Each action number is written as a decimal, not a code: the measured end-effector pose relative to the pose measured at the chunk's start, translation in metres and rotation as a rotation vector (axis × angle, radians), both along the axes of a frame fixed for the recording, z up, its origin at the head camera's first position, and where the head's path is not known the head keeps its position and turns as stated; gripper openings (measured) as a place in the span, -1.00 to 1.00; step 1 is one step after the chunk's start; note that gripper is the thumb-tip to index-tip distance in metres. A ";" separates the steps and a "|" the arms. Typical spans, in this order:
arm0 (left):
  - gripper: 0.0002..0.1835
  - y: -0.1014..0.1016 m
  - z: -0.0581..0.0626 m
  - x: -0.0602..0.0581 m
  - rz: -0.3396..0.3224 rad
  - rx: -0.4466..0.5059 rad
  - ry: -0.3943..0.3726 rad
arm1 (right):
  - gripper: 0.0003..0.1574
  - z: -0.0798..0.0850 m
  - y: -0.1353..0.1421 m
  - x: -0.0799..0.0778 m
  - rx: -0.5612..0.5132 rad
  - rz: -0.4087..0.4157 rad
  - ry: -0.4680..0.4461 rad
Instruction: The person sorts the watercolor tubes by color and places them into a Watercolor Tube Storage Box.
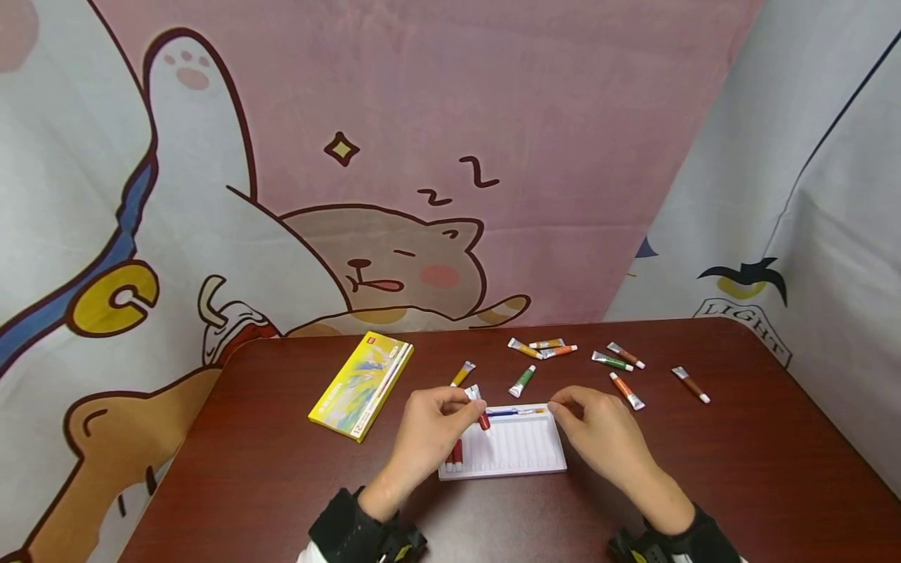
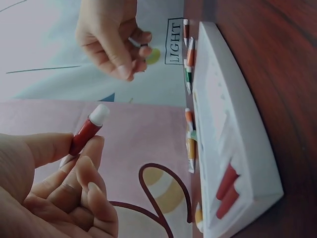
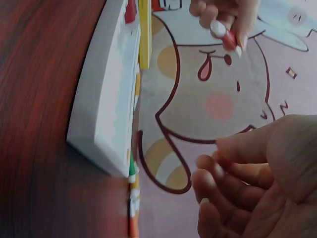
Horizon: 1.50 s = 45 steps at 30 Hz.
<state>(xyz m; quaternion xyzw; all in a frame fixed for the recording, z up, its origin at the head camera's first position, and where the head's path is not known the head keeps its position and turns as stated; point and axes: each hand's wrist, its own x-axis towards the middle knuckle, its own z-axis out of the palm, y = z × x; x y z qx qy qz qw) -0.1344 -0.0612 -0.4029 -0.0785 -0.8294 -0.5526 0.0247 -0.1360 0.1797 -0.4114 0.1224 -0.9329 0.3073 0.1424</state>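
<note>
My left hand [image 1: 431,428] pinches a small red paint tube [image 2: 86,135] between thumb and fingers, above the left part of a white tray [image 1: 524,446]. The tube's white cap points down toward the tray in the head view. Two red paint tubes [image 1: 457,452] lie side by side in the tray's left end. A thin blue paintbrush [image 1: 512,412] lies along its far edge. Beside the tray's far right corner, my right hand [image 1: 609,432] hovers with fingers loosely bent. The right wrist view shows nothing between those fingers [image 3: 237,148].
A yellow box [image 1: 360,387] lies left of the tray. Behind the tray are a green tube [image 1: 522,381], a yellow tube [image 1: 462,373] and a cluster of yellow and orange tubes [image 1: 545,349]. More tubes, including a brown one [image 1: 691,385], lie to the right. A printed cloth [image 1: 563,156] hangs behind the table.
</note>
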 end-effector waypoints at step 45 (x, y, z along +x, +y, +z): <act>-0.77 -0.008 -0.031 -0.009 0.005 -0.374 -0.113 | -0.61 -0.023 0.001 -0.003 0.297 -0.044 -0.434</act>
